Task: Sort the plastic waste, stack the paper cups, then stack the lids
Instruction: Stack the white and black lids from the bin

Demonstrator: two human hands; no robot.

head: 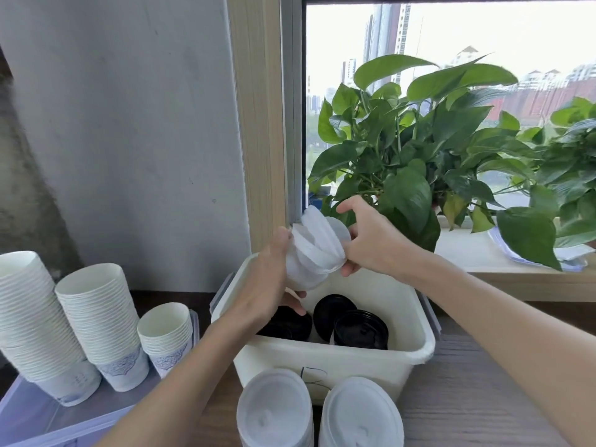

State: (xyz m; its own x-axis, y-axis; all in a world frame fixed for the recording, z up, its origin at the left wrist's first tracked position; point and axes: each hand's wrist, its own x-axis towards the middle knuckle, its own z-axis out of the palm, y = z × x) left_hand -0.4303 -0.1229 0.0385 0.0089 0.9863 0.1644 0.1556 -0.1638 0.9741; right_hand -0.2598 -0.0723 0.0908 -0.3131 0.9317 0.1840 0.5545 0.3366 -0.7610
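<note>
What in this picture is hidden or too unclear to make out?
Head view:
Black lids in the tub: the left hand covers some, so no count.
Two lid stacks in front: cut by the bottom edge.
Pen mark on the tub: partly behind those stacks.

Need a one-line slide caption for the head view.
The left hand and right hand grip white lids above a cream bin of black lids, paper cup stacks alongside.
</note>
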